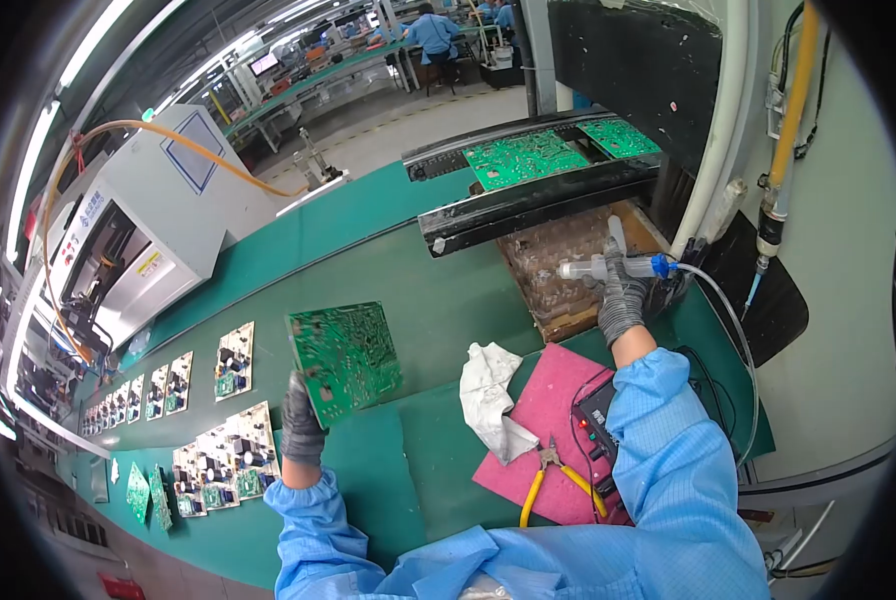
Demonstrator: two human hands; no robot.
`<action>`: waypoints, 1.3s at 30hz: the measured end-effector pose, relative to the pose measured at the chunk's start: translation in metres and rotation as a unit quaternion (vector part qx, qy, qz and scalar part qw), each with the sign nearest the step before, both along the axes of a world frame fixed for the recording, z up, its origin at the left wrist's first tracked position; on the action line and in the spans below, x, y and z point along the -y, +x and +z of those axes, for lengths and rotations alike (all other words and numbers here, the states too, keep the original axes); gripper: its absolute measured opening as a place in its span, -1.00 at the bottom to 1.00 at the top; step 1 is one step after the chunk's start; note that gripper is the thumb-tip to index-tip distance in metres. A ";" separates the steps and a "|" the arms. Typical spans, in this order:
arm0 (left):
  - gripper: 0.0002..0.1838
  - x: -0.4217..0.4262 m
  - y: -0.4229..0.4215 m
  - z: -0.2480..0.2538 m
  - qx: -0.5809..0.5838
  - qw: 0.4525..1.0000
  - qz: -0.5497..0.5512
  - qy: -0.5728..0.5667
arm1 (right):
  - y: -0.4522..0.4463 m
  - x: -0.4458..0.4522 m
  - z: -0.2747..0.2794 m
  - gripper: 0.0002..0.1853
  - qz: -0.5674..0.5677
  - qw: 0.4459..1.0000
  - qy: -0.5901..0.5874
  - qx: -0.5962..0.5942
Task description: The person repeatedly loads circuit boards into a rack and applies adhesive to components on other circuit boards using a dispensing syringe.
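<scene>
Remotely, my left hand (303,422) grips a circuit board (346,362) edgewise, likely avoiding smudges; my right hand (623,300) clasps a syringe (586,269).

An electronics factory floor; rows of circuit boards (233,360) lie along a green bench (438,300); more green boards (528,158) sit on a black conveyor (548,205); a white machine (183,190) stands beside; beyond, a person (434,35) in blue sits at another bench (338,75).

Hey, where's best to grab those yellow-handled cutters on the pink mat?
Probably by the yellow handles, from the near side: the cutters lie on the pink mat with handles splayed toward the camera and jaws pointing away.
</scene>
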State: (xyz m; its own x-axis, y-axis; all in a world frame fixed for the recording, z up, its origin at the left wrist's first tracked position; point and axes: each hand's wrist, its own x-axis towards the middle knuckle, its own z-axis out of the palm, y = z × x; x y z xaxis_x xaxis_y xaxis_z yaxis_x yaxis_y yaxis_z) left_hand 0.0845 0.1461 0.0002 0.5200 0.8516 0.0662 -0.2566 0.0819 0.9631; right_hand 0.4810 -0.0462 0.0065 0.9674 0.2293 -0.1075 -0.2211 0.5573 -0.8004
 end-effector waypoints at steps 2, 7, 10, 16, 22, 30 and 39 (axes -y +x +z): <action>-0.43 -0.016 0.008 -0.002 0.103 0.993 -0.035 -0.040 | 0.004 -0.001 -0.007 -0.61 -0.020 1.000 -0.012 -0.009; -0.47 -0.035 0.040 0.036 0.219 0.968 -0.025 -0.122 | 0.016 -0.005 -0.028 -0.66 -0.037 0.990 -0.136 0.029; -0.49 -0.066 0.068 0.054 0.262 0.951 -0.083 -0.142 | 0.016 0.001 -0.028 -0.69 -0.028 0.977 -0.167 0.133; -0.56 -0.121 0.157 0.058 0.317 0.927 -0.122 -0.157 | 0.023 -0.009 -0.040 -0.74 -0.065 0.992 -0.016 0.107; -0.49 -0.150 0.241 0.044 0.291 0.915 -0.154 -0.233 | 0.019 -0.007 -0.031 -0.66 -0.007 1.000 0.006 -0.027; -0.47 -0.153 0.301 0.015 0.246 0.926 -0.146 -0.248 | 0.015 -0.008 -0.025 -0.59 -0.023 0.999 -0.015 -0.020; -0.44 -0.145 0.304 0.010 0.237 0.926 -0.174 -0.237 | 0.006 -0.008 -0.015 -0.54 0.019 0.999 0.038 -0.026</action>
State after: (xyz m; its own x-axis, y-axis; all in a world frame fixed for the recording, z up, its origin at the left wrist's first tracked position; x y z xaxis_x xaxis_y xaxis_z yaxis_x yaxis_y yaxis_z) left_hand 0.3880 0.2914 0.0102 0.7768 0.6294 0.0197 -0.5201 0.6236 0.5836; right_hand 0.4868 -0.0384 -0.0090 0.9515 0.2745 -0.1389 -0.2835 0.6071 -0.7423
